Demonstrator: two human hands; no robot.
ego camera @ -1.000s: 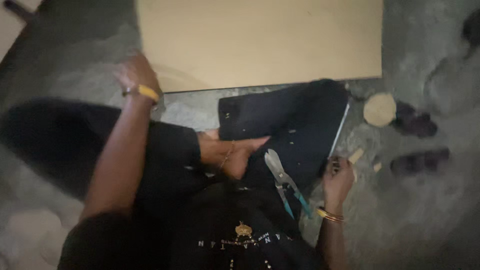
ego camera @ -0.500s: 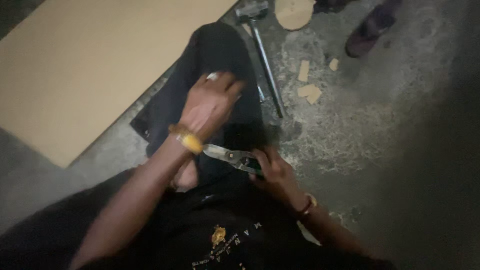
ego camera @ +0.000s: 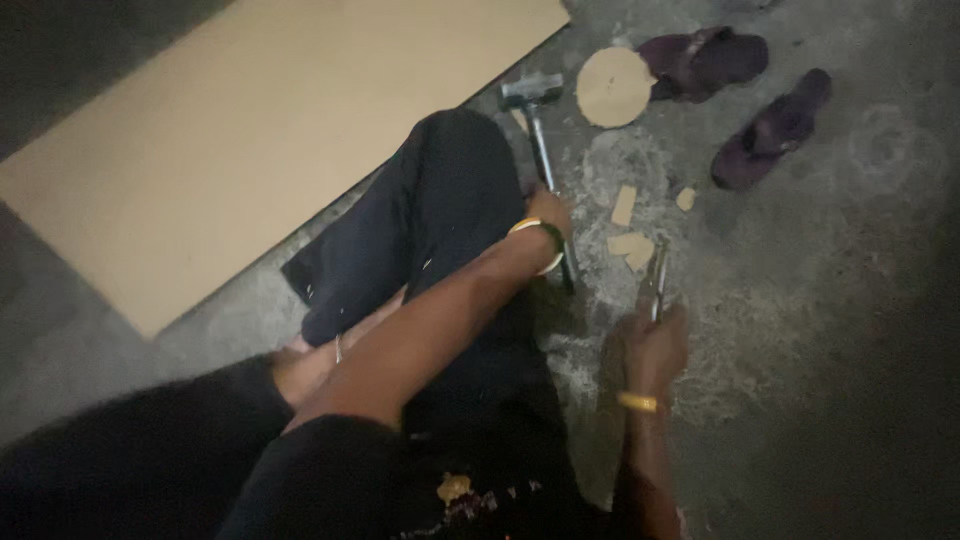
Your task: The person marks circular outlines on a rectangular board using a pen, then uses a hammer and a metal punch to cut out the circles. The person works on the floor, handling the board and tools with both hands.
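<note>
A pair of pliers (ego camera: 657, 283), jaws pointing away from the body, stands upright in the right hand (ego camera: 655, 345), whose grip is wrapped tight around the handles just above the concrete floor (ego camera: 800, 330). Across the raised knee, the left hand (ego camera: 548, 215) reaches down to a steel hammer (ego camera: 540, 135) lying on the floor, its head toward the far edge; the fingers are hidden behind the wrist, so whether that grip has closed on the handle cannot be told. Small offcuts of board (ego camera: 628, 232) lie between hammer and pliers, with a round board disc (ego camera: 613, 87) beyond them beside the hammer head. A large tan board sheet (ego camera: 260, 150) covers the floor's far left, and a pair of dark sandals (ego camera: 740, 95) sits near the far right corner. The work appears to be at a tool-gathering stage, pliers secured and hammer being reached; taking up the hammer would call for a firm hold low on its handle.
</note>
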